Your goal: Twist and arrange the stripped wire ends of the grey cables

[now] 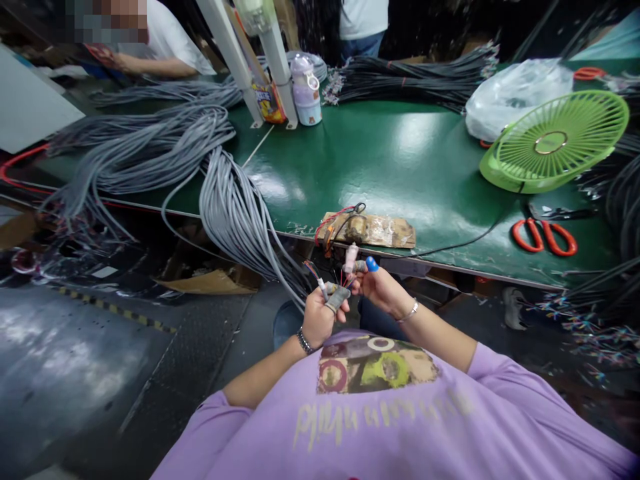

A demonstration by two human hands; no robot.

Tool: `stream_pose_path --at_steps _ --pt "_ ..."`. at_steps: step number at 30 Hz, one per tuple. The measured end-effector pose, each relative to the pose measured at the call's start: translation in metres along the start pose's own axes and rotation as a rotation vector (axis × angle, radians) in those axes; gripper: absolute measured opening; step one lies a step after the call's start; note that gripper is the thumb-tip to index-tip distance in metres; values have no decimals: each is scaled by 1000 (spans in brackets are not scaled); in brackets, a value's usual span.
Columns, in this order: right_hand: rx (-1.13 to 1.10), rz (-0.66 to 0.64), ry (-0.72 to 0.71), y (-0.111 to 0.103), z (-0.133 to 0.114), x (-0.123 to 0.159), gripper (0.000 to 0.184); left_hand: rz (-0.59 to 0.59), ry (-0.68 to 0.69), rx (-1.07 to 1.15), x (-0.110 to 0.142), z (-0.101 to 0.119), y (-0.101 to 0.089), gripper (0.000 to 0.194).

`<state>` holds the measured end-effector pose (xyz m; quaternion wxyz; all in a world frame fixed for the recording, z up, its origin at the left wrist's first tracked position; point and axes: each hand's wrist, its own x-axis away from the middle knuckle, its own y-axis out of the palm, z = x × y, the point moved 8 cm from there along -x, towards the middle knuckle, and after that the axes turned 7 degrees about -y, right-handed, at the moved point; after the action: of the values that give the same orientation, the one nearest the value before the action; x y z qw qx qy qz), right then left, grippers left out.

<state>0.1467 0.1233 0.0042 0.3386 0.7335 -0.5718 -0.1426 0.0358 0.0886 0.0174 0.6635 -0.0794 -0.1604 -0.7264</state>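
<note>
My left hand (pixel 320 315) is closed around the end of a grey cable, with thin coloured wires (pixel 311 270) fanning out past the fingers. Grey wrapping covers its thumb or a finger. My right hand (pixel 383 290) pinches at the thin wires close beside the left; a blue cap (pixel 372 264) sits on one fingertip and wrapping covers others. Just beyond the hands, a worn wooden block (pixel 385 231) lies at the table's edge, with red and black leads at its left end. A bundle of grey cables (pixel 240 213) hangs over the edge to the left.
On the green table (pixel 400 160) stand a green fan (pixel 555 140), a bottle (pixel 306 93) and a plastic bag (pixel 517 97). Red-handled scissors (pixel 544 235) lie at right. Black cables (pixel 410 80) lie at the back. A co-worker's arm (pixel 155 65) is at upper left.
</note>
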Motion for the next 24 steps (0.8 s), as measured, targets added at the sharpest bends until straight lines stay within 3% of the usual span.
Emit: stream_pose_path --at_steps 5,9,17,24 --pt "360 -31 -137 4 -15 17 27 -149 -79 -60 -2 -7 9 33" --pt "445 -40 -117 6 -17 15 26 -283 -148 -88 -2 -10 17 34" --pt "452 91 -134 -4 -13 14 31 -128 -39 6 -6 -4 5 32" --pt "501 70 -190 -3 -14 17 35 -42 -17 137 -7 -2 2 27"
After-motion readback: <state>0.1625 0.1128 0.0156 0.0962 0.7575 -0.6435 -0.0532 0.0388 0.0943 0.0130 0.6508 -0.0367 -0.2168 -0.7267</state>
